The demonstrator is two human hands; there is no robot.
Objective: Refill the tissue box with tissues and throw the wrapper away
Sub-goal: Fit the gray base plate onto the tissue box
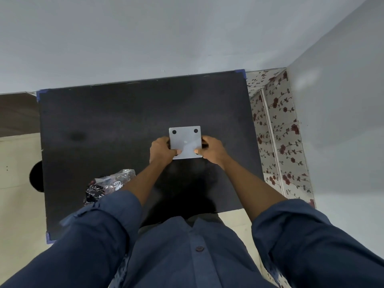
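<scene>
A square pale grey tissue box [185,141] stands near the middle of the black table [104,125], its bottom face up, with two black round feet showing at the far corners. My left hand [162,150] grips its left side and my right hand [212,149] grips its right side, thumbs pressed on the near part of the upper face. A crumpled clear wrapper [108,186] with black and white print lies on the table at the near left, partly hidden behind my left sleeve. No loose tissues are visible.
The table stands against a grey wall [145,38]. To its right are a floral-patterned surface [280,142] and another grey wall. A dark round object [36,176] sits on the floor by the table's left edge.
</scene>
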